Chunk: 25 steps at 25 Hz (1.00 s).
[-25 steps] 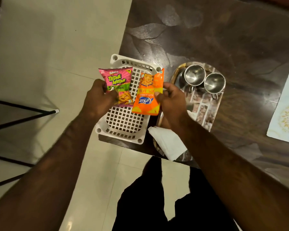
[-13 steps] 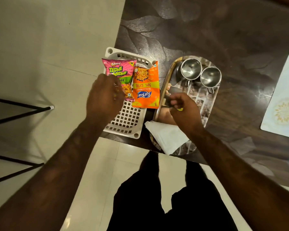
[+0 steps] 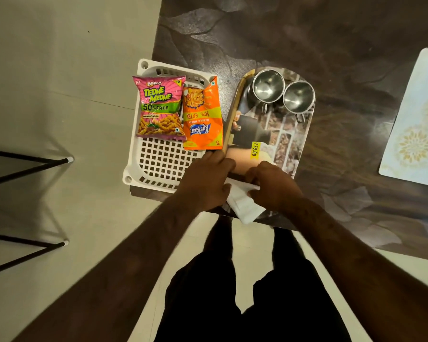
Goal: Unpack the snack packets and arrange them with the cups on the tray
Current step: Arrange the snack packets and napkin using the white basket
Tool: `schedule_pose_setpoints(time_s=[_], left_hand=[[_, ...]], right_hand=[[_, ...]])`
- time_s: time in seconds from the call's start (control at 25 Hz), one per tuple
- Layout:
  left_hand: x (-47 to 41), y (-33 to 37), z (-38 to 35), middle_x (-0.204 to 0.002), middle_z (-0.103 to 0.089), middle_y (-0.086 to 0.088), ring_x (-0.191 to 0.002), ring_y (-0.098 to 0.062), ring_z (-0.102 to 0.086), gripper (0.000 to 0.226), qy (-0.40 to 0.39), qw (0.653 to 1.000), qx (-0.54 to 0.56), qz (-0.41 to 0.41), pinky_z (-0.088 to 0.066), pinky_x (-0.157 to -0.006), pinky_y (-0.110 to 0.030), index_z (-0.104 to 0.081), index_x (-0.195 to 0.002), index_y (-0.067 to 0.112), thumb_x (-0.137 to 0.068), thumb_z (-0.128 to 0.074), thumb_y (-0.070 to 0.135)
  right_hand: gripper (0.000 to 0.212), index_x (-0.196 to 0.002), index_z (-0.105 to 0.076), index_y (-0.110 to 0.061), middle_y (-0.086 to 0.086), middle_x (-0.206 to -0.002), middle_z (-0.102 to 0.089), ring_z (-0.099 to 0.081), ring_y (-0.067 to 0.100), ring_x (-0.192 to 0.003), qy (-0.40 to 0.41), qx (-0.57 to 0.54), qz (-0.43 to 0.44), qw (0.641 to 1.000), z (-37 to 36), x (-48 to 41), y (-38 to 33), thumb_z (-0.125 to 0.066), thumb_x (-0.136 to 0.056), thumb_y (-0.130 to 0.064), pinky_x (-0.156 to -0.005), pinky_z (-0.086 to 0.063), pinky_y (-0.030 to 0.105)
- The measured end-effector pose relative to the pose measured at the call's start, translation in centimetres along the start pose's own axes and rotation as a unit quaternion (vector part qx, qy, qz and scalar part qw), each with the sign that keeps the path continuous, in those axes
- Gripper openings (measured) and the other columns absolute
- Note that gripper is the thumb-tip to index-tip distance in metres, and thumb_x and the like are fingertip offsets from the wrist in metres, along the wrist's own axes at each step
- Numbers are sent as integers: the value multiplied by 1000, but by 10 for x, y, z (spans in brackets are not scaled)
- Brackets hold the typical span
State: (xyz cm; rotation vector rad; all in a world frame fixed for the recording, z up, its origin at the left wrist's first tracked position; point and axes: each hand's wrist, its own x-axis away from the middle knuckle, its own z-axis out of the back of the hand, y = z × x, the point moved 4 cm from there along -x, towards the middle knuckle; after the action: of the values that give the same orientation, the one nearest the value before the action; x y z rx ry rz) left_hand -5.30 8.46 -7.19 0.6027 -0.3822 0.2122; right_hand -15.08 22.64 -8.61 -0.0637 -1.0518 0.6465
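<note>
We see the pink packet (image 3: 159,107) and the orange packet (image 3: 202,116) lying side by side in the white basket (image 3: 163,161), long axes running near to far; the pink one reads upright to us, the orange one upside down. To the right, two steel cups (image 3: 283,91) stand at the far end of the oval tray (image 3: 286,144), handles toward us. Both packets were held a second ago; now they lie released. Our left hand (image 3: 208,178) and right hand (image 3: 272,186) have dropped to the tray's near end, fingers closed on the white napkin (image 3: 244,206) there.
</note>
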Motion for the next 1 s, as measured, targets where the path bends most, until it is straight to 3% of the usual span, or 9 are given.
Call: schedule_pose_setpoints(time_s=[0.12,0.28,0.4,0.48,0.6,0.68,0.76,0.88,1.0], left_hand=[[0,-4,7,-113,-58,-3,-107,-22,-52,49,-43,999,4,-21,-48,-82,-40,-67,-111,19,-73,-66,49],[13,-33,29,-94,-62,2,-81,-4,-61,18,-156,949,265,74,-52,-72,-32,-64,-100,22,-86,-72,14],[31,-73,62,-94,-66,-5,-78,-9,-66,19,-106,925,332,149,-55,-62,-32,-68,-98,17,-85,-73,4],[41,-104,80,-99,-67,-6,-86,-24,-68,20,-62,923,315,211,-58,-66,-43,-70,-98,18,-83,-75,7],[50,-142,90,-100,-69,-5,-93,-30,-66,22,-27,920,280,275,-51,-71,-34,-70,-92,23,-81,-75,5],[52,-155,86,-109,-69,-6,-98,-27,-63,23,-57,932,200,297,-43,-79,-31,-72,-101,20,-80,-75,11],[52,-157,81,-120,-67,-10,-98,-28,-61,42,-111,939,120,302,-41,-80,-31,-70,-116,15,-77,-72,28],[49,-148,83,-121,-63,-13,-110,-37,-59,63,-127,941,-44,310,-44,-89,-42,-63,-128,21,-71,-67,47],[43,-117,101,-105,-61,-20,-102,-44,-56,42,39,940,-180,287,-46,-83,-48,-67,-114,11,-77,-70,31]], right_hand=[[28,-112,-74,-14,-1,-105,-63,-64,27,-103,-28,-92,44,994,5,-1,-6,-77,-85,-10,-85,-44,30],[22,-103,-75,-17,-6,-97,-70,-66,17,-91,-15,-173,129,976,17,-2,-27,-83,-83,-14,-82,-53,33],[26,-108,-74,-15,-4,-98,-69,-65,10,-85,-7,-179,170,969,23,-9,-42,-85,-84,-14,-76,-50,25],[30,-112,-74,-12,1,-100,-73,-66,9,-82,14,-187,177,966,26,-14,-48,-83,-84,-7,-75,-52,28],[29,-115,-73,-9,-5,-82,-75,-69,6,-71,-3,-246,124,961,23,-19,-55,-71,-89,2,-73,-56,28],[27,-117,-73,-11,-9,-83,-72,-71,11,-79,-19,-237,104,966,17,-19,-60,-68,-93,0,-81,-59,32],[28,-117,-74,-14,-7,-89,-73,-73,17,-91,-35,-224,95,969,10,-17,-60,-65,-94,0,-92,-59,37],[30,-110,-74,-18,-3,-92,-76,-75,19,-93,-35,-230,89,968,8,-13,-48,-65,-91,3,-94,-60,41],[31,-101,-74,-24,-6,-86,-76,-74,13,-82,1,-242,84,967,18,-7,-29,-69,-90,4,-87,-63,40]])
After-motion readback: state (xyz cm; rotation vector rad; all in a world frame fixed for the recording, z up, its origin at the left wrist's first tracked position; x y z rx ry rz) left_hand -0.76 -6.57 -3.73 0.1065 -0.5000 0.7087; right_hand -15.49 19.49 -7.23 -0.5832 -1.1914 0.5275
